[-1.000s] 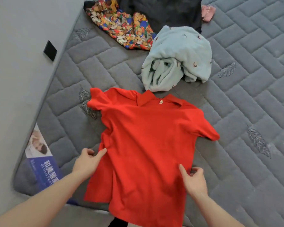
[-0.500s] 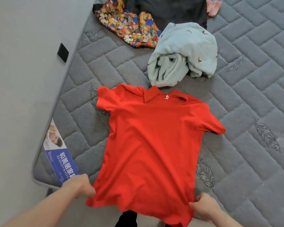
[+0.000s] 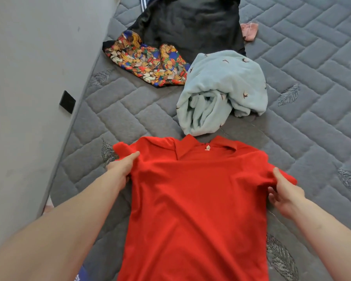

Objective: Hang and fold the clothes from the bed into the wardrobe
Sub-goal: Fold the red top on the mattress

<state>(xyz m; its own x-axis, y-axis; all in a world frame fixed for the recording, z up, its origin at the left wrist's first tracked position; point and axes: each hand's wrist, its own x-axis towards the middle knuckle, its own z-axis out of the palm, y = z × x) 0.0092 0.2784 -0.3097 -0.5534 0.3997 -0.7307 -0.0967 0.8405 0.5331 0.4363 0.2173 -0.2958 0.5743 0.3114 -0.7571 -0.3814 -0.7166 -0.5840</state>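
With the red shirt [image 3: 195, 199] lying flat on the bed [image 3: 312, 57], collar away from the person, both hands are at the sleeves, so the step looks like folding the sleeves inward.

How to do it well, my read:
- Pull both sleeves taut outward first, so the body panel has no creases.
- Fold each sleeve in along a line from shoulder to hem, parallel to the side seam, so the width comes out even.
- Keep the collar centred; the small tag [image 3: 207, 148] at the neck is a handy midline mark.
- Lower part of the shirt runs out of frame at the bottom, so I can't tell how the hem sits; check it before folding up.

Grip:
- left hand [image 3: 121, 169]: grip closed on the left sleeve near the shoulder, thumb on top, fabric bunched under it. Other fingers are hidden under the cloth.
- right hand [image 3: 284, 191]: thumb lying on top of the right sleeve, fingers curled beneath its edge, pinching it loosely. Not a tight fist.

Other clothes sit further up the bed: a pale blue fleece [image 3: 221, 92] just beyond the collar, a colourful patterned piece [image 3: 146, 63] and a black garment [image 3: 190, 23] behind that. No wardrobe in view.
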